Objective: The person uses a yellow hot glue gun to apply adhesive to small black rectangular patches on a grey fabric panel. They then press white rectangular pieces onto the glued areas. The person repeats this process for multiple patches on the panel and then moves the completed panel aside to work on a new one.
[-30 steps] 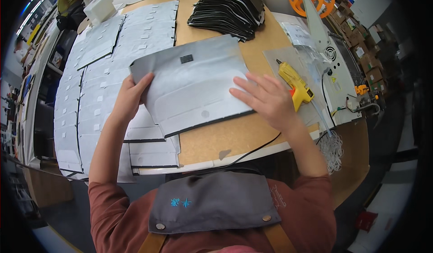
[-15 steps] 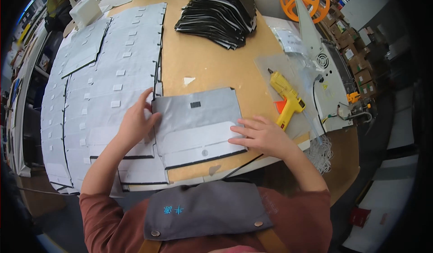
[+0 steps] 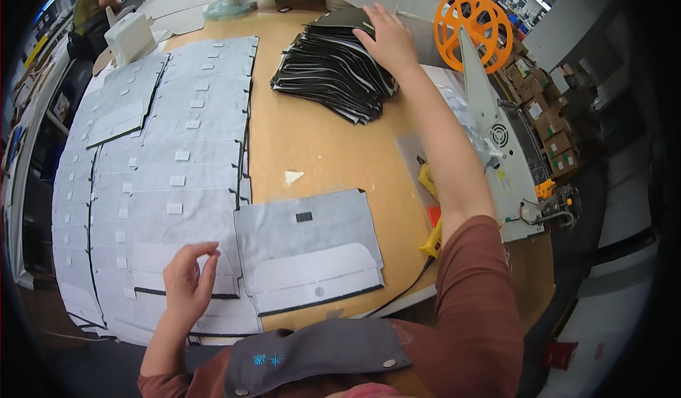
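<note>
My right hand (image 3: 391,42) reaches to the far side of the table, fingers stretched and thumb apart, at the top of a fanned stack of dark fabric panels (image 3: 323,75). Whether it touches the top panel is hard to tell. My left hand (image 3: 188,279) is over the light grey panels (image 3: 206,220) on the left, loosely curled, thumb and forefinger apart with nothing between them. Between the hands and close to me lies a single grey fabric panel (image 3: 305,245), flat, with a small dark patch, a white lower flap and black edging.
A yellow glue gun (image 3: 430,245) lies at the right, partly behind my right forearm. Past it stands a machine (image 3: 500,164) with an orange reel (image 3: 473,29). A white container (image 3: 130,37) and a green fan (image 3: 228,1) are at the back. Another person (image 3: 96,4) stands far left.
My right hand has left the near panel and reached out to the dark stack. My left hand has let go of that panel's left edge and drawn back toward me. The view has shifted.
</note>
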